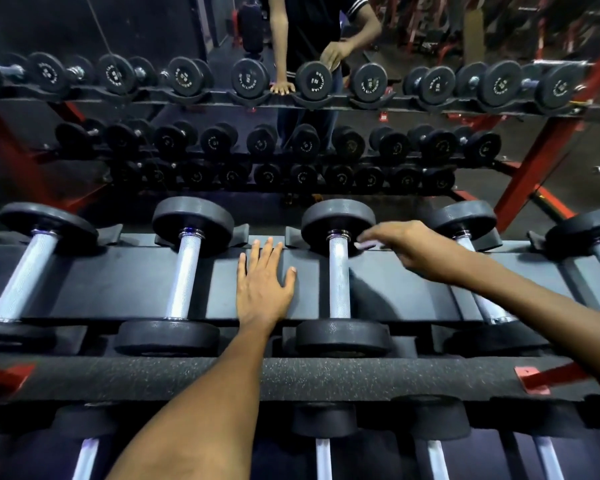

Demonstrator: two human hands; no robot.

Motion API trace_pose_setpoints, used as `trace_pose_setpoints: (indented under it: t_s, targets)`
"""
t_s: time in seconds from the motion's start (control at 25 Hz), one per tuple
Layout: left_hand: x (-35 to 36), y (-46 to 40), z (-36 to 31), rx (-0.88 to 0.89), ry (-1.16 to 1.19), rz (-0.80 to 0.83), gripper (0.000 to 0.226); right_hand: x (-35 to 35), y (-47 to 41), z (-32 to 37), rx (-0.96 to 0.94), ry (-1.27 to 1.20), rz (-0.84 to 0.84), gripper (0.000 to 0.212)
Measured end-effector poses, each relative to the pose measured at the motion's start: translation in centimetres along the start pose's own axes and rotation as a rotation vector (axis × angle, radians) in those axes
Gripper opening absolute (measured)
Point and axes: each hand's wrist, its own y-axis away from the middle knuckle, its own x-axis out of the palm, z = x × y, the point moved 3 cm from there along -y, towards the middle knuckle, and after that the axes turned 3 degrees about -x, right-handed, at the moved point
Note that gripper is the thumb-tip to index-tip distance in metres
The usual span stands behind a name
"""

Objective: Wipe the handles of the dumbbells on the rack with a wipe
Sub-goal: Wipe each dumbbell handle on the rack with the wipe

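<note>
1. Left hand (264, 283) flat, fingers spread, resting on dark grey metal dumbbell rack (125, 282).
2. Right hand (406, 247) pinching blurry pale wipe (365, 244) beside knurled silver dumbbell handle (338, 277).
3. Can't tell if wipe's touching it.
4. Lower-tier dumbbells cut off.

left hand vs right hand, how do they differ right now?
The left hand lies flat, fingers straight, on the dark grey rack shelf between two dumbbells and holds nothing. The right hand reaches toward the far end of a silver knurled dumbbell handle, its fingers pinching a small pale wipe. Both are bare and over the top tier.
</note>
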Motion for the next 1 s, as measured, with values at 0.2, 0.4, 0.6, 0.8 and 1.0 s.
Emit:
trace_pose_setpoints:
  t_s: [0.2,0.4,0.6,0.8,1.0]
  targets:
    - [-0.3,0.2,-0.2,0.003,-0.014,0.001,0.065,4.9,-4.3,0.2,-0.544,0.486,-0.016,0.042]
    - [-0.4,0.1,-0.1,-0.002,0.006,-0.006,0.058,5.3,-2.2,-3.2,-0.492,0.598,-0.087,0.048]
    - [-0.5,0.3,-0.2,-0.011,0.010,0.001,0.059,4.8,-3.6,-1.5,-0.460,0.510,-0.055,0.041]
    - [-0.7,0.2,-0.5,-0.008,0.016,-0.003,0.058,5.6,-3.9,-0.2,-0.393,0.469,-0.066,0.041]
    - [-0.8,0.4,-0.3,-0.008,0.027,0.010,0.059,5.4,-2.0,-1.2,-0.247,0.289,-0.223,0.039]
